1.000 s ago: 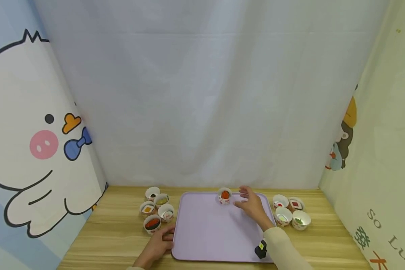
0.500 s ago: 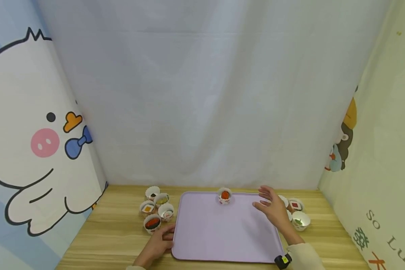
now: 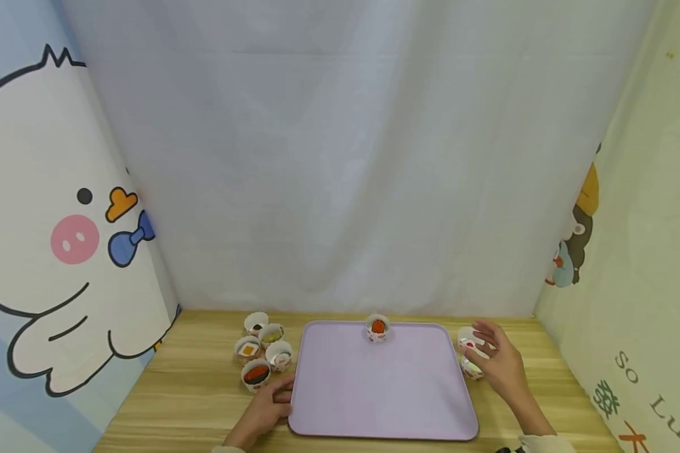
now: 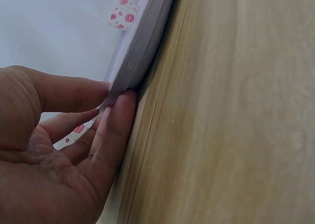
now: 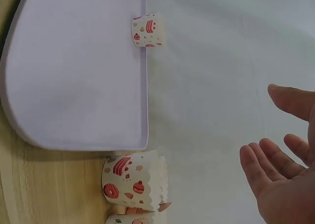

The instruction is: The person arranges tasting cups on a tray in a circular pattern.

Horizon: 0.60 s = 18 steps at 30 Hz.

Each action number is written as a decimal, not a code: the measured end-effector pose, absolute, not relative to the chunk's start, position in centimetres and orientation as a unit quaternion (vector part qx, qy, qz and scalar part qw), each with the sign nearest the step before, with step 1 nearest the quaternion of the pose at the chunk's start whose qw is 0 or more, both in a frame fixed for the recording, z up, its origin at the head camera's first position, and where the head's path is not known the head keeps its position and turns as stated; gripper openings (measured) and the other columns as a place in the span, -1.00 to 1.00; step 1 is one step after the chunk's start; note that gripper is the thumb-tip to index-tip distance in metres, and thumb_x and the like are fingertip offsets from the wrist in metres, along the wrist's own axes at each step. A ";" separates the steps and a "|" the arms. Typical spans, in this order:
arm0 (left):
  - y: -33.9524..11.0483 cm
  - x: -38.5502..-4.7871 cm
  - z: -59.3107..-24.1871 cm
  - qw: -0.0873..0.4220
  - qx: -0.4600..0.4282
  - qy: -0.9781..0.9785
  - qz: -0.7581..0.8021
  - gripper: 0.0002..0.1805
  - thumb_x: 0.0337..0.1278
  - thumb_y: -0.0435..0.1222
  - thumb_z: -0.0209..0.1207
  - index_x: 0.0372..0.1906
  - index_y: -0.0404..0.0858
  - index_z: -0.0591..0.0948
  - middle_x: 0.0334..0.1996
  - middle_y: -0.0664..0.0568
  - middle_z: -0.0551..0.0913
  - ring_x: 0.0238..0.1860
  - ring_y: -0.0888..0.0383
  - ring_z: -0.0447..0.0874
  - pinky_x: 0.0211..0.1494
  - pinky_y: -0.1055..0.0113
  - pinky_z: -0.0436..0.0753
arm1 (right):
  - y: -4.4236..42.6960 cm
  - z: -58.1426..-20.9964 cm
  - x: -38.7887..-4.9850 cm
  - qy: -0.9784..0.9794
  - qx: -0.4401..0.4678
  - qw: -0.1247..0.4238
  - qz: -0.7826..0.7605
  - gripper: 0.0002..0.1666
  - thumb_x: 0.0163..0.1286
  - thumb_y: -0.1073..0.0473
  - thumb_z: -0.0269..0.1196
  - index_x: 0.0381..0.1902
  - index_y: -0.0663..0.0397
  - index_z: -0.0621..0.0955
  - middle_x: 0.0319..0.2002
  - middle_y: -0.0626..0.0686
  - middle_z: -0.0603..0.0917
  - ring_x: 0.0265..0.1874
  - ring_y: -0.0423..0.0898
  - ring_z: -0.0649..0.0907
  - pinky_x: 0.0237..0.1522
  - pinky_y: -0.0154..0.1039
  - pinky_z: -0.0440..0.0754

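1. Ok, left side first: the left hand (image 3: 263, 409) is pinching the rim of the lilac tray (image 3: 382, 390) by its near left corner. In the left wrist view the thumb is resting on one side of that rim and a finger is pressing on the other.
2. The tray is lying flat on the wood-grain table (image 3: 175, 390), pretty much in the middle, between two bunches of paper cups.
3. The right hand (image 3: 504, 362) isn't gripping anything. Its fingers are spreading loosely, thumb apart, and it's hovering by the cups just off the tray's right edge.
4. Two of those are peeking out past the fingers: a cup with a red bit inside (image 3: 468, 340) and, just nearer, a cup with something pale green (image 3: 471, 371). The hand is partly covering both, so I can't tell much more about the contents.
5. One lone cup with an orange-red filling (image 3: 376, 330) is standing upright at the tray's far edge, a little right of centre.
6. Over on the left, five cups are huddling together beyond the left hand. The nearest, a cup with a red and dark filling (image 3: 255, 375), is sitting just beside its fingers.
7. Behind everything a pale curtain (image 3: 340, 157) is hanging, and a cartoon bird (image 3: 73, 157) is filling the left panel.
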<state>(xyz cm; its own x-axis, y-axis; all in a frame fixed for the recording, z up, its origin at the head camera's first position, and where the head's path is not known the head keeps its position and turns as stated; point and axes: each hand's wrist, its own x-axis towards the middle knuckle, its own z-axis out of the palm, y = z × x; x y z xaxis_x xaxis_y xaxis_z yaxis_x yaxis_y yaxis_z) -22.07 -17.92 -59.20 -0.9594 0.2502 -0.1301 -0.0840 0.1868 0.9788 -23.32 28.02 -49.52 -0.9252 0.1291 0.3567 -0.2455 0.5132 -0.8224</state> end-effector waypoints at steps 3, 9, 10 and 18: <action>-17.9 -22.0 -59.0 0.129 0.052 0.761 0.634 -0.23 -0.12 -0.62 0.09 0.37 -0.57 0.26 0.12 -0.48 0.47 -0.06 0.01 0.65 -0.24 0.15 0.71 | 28.8 -49.8 -22.9 -0.855 0.028 0.209 0.474 -0.26 0.16 0.28 0.43 0.27 0.27 0.40 0.15 0.23 0.58 -0.07 -0.68 0.45 -0.03 -0.65 0.52; -18.0 -22.0 -59.0 0.134 0.057 0.755 0.640 -0.22 -0.13 -0.62 0.09 0.37 -0.56 0.25 0.12 -0.46 0.47 -0.06 0.03 0.65 -0.23 0.15 0.71 | 30.2 -49.8 -22.3 -0.846 0.011 0.224 0.483 -0.27 0.16 0.30 0.42 0.27 0.29 0.40 -0.04 -0.44 0.47 -0.12 -0.69 0.45 -0.07 -0.70 0.50; -18.0 -22.0 -59.1 0.136 0.059 0.753 0.641 -0.22 -0.13 -0.62 0.08 0.38 -0.55 0.25 0.12 -0.46 0.47 -0.07 0.03 0.64 -0.22 0.15 0.71 | 30.5 -49.8 -22.2 -0.847 0.008 0.224 0.482 -0.26 0.17 0.29 0.43 0.27 0.29 0.40 -0.04 -0.46 0.46 -0.11 -0.69 0.45 -0.06 -0.70 0.49; -18.1 -22.1 -59.2 0.139 0.060 0.752 0.641 -0.22 -0.12 -0.62 0.08 0.38 -0.57 0.24 0.14 -0.48 0.46 -0.04 0.01 0.64 -0.22 0.14 0.71 | 33.0 -50.2 -21.7 -0.868 -0.048 0.198 0.453 -0.21 0.24 0.17 0.39 0.35 0.28 0.32 0.25 0.31 0.47 0.03 -0.56 0.37 -0.01 -0.80 0.31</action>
